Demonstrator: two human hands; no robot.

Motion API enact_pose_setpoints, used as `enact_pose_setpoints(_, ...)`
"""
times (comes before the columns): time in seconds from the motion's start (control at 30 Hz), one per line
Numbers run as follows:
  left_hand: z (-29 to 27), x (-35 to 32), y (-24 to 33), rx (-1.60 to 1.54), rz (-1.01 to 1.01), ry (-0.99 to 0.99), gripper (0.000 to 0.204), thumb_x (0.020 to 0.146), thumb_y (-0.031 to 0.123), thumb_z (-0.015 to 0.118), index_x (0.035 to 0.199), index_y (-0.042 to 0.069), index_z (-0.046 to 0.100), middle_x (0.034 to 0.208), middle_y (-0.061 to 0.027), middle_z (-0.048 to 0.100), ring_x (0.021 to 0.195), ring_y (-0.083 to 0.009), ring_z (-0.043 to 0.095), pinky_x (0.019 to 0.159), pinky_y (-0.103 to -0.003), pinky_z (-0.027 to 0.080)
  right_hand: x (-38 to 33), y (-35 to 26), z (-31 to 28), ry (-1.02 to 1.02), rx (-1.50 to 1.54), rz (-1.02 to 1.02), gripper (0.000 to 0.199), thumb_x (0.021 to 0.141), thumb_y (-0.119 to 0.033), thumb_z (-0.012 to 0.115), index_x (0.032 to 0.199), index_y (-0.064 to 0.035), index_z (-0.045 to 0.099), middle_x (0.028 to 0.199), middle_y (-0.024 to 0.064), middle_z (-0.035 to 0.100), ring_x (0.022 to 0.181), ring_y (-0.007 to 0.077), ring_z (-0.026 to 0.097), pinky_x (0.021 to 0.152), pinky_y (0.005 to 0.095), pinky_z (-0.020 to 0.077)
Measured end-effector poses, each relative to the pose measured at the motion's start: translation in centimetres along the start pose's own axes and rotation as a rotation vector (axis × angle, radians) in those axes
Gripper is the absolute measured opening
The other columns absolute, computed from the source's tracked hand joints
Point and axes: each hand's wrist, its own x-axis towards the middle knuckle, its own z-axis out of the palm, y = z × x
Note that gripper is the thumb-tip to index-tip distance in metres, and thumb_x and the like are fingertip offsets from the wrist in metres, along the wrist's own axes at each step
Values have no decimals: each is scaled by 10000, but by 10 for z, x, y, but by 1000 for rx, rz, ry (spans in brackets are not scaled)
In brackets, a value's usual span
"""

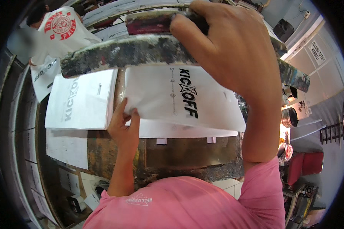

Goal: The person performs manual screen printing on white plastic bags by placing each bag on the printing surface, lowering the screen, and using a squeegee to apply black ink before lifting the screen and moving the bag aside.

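Note:
A white plastic bag point(153, 89) with black lettering lies in front of me, its near left part lifted off the white sheets point(164, 131) below. My left hand point(124, 124) pinches the bag's left edge between thumb and fingers. Above the bag, an ink-stained screen frame point(122, 51) is tilted up, its near bar crossing over the bag's far edge. My right hand point(227, 47) is closed around a dark bar with a maroon side, which looks like a squeegee point(151, 23). Whether it also grips the frame is hidden. To the left rests a stack of printed white bags point(82, 103).
A stained wooden board point(191, 152) supports the bags. Shelving with white sheets point(30, 149) runs along the left. Another person in a white shirt point(63, 28) stands at far left, near a hanging white bag point(46, 78). Tins point(289, 116) and a red chair point(309, 164) stand right.

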Motion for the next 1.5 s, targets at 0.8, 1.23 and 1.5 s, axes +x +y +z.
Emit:
enact_pose_setpoints(0.8,-375,251,-263,936,-56,170,843,751,35,673,1550,33,407,1459,-326,505,1205,-376,643,1027,-429,507,-17,4,18,38,5,65,378,909,-337,576,1025,5,689,879,249,658,849,423,606,826,474,450)
enact_pose_setpoints(1.23,2,-61,-40,501,744,-775,601,950,483,663,1370,59,592,1457,-159,556,1395,-345,480,1189,-500,352,-27,12,19,21,-55,9,535,952,-464,548,1234,-17,631,1005,274,699,998,444,647,897,522,466)
enact_pose_setpoints(1.5,32,-81,-22,522,742,-715,929,829,628,740,1482,29,461,1452,-207,541,1378,-433,464,1174,-544,340,-28,-4,-7,-236,18,128,520,981,-439,410,1097,21,622,909,166,695,866,291,626,882,495,503)
